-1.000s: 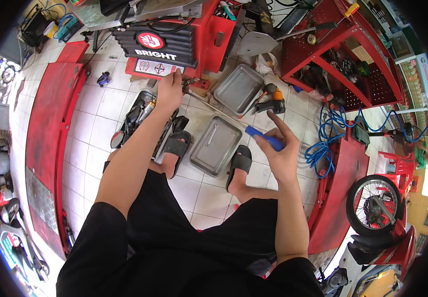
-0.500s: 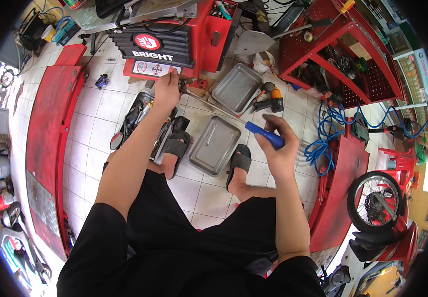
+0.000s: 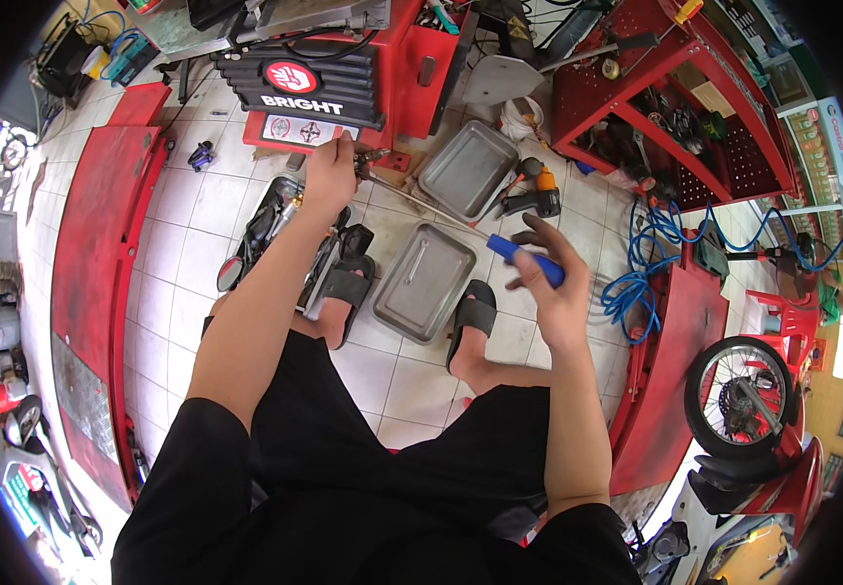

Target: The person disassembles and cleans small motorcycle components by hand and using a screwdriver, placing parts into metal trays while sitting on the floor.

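Note:
My left hand is closed on a small metal part in front of the red machine with a black ribbed panel. A long thin shaft runs from that part to a blue-handled screwdriver. My right hand holds the handle, its thumb on it and several fingers lifted apart around it. Below the shaft lies a grey metal tray with a wrench in it; a second tray is farther back. A power tool lies beside that tray. A cluster of tools and parts is under my left forearm.
Red lift platforms flank me left and right. A red perforated cart stands at back right, blue hose coiled below it. A motorcycle wheel is at lower right, a red machine ahead.
My right hand's fingers have shifted on the blue handle, curling and then spreading, and the handle has turned and moved slightly to the right. My left hand is nearly still.

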A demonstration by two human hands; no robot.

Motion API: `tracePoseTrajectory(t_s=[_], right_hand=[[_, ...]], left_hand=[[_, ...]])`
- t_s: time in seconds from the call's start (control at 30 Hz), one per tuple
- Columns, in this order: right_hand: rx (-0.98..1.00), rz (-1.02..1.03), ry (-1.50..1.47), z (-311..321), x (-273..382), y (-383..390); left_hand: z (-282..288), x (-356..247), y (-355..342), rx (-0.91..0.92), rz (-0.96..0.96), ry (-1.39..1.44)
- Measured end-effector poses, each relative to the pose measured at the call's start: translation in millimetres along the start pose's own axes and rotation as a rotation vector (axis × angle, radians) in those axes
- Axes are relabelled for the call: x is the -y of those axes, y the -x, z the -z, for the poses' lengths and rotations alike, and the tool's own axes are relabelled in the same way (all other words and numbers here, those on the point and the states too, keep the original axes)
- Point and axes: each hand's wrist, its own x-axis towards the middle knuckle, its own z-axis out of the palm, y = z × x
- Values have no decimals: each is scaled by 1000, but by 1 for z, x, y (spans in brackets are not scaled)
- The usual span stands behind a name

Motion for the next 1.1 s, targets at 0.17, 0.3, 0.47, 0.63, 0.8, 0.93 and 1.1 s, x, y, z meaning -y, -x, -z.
tracePoseTrajectory(t_s=[0.17,0.3,0.47,0.63,0.8,0.93,1.1], right_hand=[[128,-226,-51,15,-2,-2],[-11,352,305,11,-10,-7],[-12,-170,-173,5,6,0],[56,45,223,14,5,-5],[81,270,93,16,-4,-10],[96,-259,-63,24,2,-6],[75,243,230,15,3,-5]], left_hand=[[3,0,-1,27,22,23],[0,-4,0,32,42,63],[3,2,-2,38,61,56],[6,4,-5,48,57,40],[-2,-1,2,70,66,56],[1,-2,2,61,71,19],[0,-3,1,69,42,67]])
